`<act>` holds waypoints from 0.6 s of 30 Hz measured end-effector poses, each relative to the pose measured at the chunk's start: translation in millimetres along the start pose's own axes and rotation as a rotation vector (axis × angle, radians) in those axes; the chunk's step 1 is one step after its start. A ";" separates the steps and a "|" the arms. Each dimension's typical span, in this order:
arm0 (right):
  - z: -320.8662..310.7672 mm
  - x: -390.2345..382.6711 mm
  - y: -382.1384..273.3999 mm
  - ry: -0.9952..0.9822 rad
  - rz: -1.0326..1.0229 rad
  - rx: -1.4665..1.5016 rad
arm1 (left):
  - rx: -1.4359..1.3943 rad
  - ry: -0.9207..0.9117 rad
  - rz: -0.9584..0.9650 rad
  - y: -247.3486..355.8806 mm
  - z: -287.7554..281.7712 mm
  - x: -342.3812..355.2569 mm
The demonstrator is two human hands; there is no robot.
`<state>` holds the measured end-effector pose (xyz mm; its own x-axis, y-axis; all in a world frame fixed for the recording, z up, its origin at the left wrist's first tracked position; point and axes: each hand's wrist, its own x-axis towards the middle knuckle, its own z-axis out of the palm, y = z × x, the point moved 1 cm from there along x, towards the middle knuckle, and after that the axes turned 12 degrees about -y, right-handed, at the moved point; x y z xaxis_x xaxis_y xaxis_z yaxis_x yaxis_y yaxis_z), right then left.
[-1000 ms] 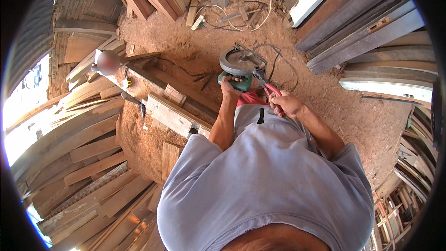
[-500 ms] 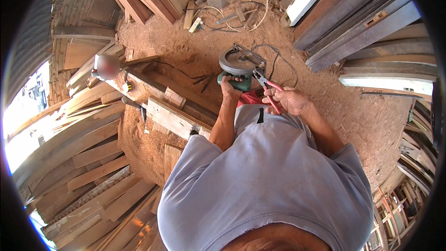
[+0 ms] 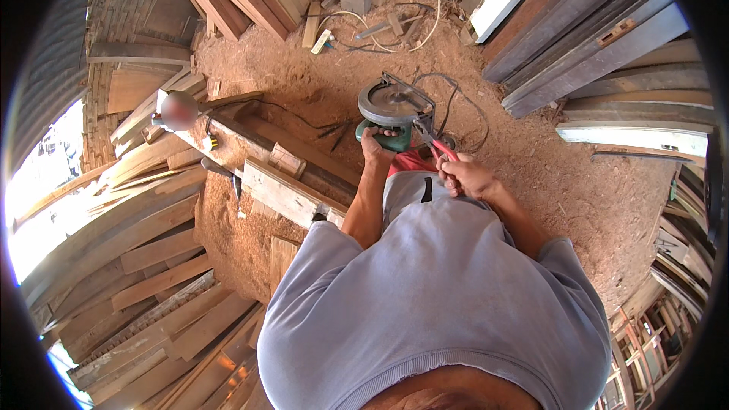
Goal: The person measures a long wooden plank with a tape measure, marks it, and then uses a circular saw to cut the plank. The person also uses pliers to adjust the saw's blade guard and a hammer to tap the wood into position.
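Note:
A green circular saw [image 3: 389, 137] is held in front of my lap, its round blade and metal base facing away from me. My left hand [image 3: 376, 141] is wrapped round the saw's green handle. In my right hand [image 3: 469, 176] is a pair of pliers [image 3: 434, 141] with red handles, the fingers closed round the grips. The pliers' jaws meet the right side of the saw, near the edge of its base plate. What exactly the jaws touch is too small to tell.
A long wooden beam [image 3: 285, 196] with a small wood block [image 3: 286, 161] on it lies to my left. A dark cable [image 3: 456, 95] trails on the sawdust floor beyond the saw. Stacked planks [image 3: 163, 258] stand left; boards [image 3: 592, 38] lean at the back right.
My right hand has moved slightly and its fingers have closed tighter round the pliers' handles. The jaws now sit against the saw's side. My left hand stays on the saw.

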<state>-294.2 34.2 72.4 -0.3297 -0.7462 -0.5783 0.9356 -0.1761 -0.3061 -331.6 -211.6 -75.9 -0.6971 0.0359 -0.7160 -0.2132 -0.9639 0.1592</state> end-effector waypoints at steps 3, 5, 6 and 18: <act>1.7 11.9 5.2 0.434 0.011 -1.157 | -0.025 0.046 0.002 -2.9 10.1 -7.8; 9.0 6.6 2.6 0.528 -0.033 -1.453 | -0.040 0.053 0.018 -3.7 13.7 -5.3; 7.9 1.5 -4.4 0.490 -0.038 -1.419 | -0.030 0.051 0.024 -3.2 15.6 -4.3; -48.2 -33.8 -4.9 0.792 0.003 -0.449 | -0.111 -0.332 0.073 15.9 25.9 -54.3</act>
<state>-293.8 91.2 57.0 -0.4730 -0.0574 -0.8792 0.8540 0.2155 -0.4736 -314.8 -222.0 -16.9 -0.8961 0.0320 -0.4426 -0.0914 -0.9893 0.1136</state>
